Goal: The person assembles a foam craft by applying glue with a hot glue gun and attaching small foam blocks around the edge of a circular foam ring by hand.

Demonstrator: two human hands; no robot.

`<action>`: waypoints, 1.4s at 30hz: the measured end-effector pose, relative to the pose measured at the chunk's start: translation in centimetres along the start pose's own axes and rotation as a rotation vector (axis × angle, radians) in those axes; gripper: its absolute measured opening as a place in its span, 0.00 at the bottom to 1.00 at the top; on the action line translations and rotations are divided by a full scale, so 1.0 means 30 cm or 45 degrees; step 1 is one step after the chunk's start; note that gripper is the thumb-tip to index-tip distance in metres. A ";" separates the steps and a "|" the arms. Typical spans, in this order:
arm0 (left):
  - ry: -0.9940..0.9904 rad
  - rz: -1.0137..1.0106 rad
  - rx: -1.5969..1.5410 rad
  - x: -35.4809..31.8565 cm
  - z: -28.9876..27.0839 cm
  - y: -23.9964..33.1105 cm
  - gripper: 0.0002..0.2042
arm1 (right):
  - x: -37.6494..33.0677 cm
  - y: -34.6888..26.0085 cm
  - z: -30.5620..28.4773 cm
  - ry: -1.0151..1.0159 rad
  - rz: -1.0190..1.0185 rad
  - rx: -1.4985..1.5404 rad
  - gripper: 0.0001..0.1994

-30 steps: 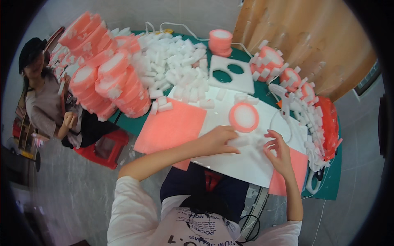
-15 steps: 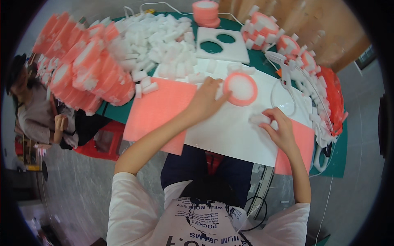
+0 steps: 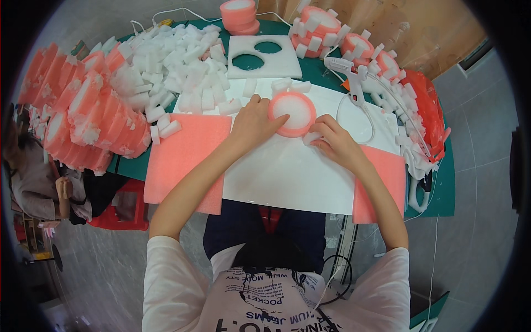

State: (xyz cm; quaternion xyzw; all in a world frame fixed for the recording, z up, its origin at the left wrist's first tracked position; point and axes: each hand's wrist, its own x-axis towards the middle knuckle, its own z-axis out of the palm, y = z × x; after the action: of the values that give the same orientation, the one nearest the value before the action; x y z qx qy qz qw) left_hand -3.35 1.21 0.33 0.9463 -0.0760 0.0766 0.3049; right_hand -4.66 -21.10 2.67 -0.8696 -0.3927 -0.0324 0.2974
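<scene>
A round foam piece [image 3: 299, 114] with a pink rim and white middle lies on the white board [image 3: 276, 177]. My left hand [image 3: 255, 120] grips its left side, the thumb resting on the white centre. Between the fingertips of my right hand [image 3: 336, 143] is a small white foam block [image 3: 311, 138], held against or very close to the lower right of the pink rim. Just beyond the disc lie a few loose white foam blocks [image 3: 281, 84]. Right of it, a white glue gun [image 3: 352, 76] stands with its cable looping over the board.
Pink foam sheets flank the board, one left [image 3: 185, 166], one right [image 3: 380, 185]. At the back left are heaped white blocks [image 3: 177, 61] and stacked pink pieces [image 3: 94, 110]. A holed white foam panel [image 3: 287, 58] and finished-looking discs [image 3: 318, 30] stand behind. Another person [image 3: 41, 177] sits left.
My right hand has brought the white block leftward to the disc's rim. My left hand still grips the disc. The whole view has shifted a little.
</scene>
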 end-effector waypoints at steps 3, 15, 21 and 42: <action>-0.008 0.010 -0.018 0.008 0.006 -0.011 0.25 | 0.011 0.008 -0.001 -0.006 -0.059 -0.025 0.13; 0.005 0.074 0.016 0.002 0.012 -0.003 0.22 | 0.027 0.026 0.020 -0.083 -0.132 -0.221 0.09; 0.011 0.129 -0.037 0.014 0.023 -0.020 0.22 | 0.029 0.048 0.044 -0.057 0.050 -0.095 0.07; -0.186 0.205 0.103 0.106 -0.078 -0.050 0.22 | 0.138 0.138 -0.045 -0.298 -0.403 -0.105 0.27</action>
State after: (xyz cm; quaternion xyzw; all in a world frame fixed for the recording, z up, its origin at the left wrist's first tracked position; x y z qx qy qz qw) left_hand -0.20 3.48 1.98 0.9517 -0.1707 0.0345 0.2529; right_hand 1.33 -21.23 2.94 -0.8064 -0.5547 0.0064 0.2052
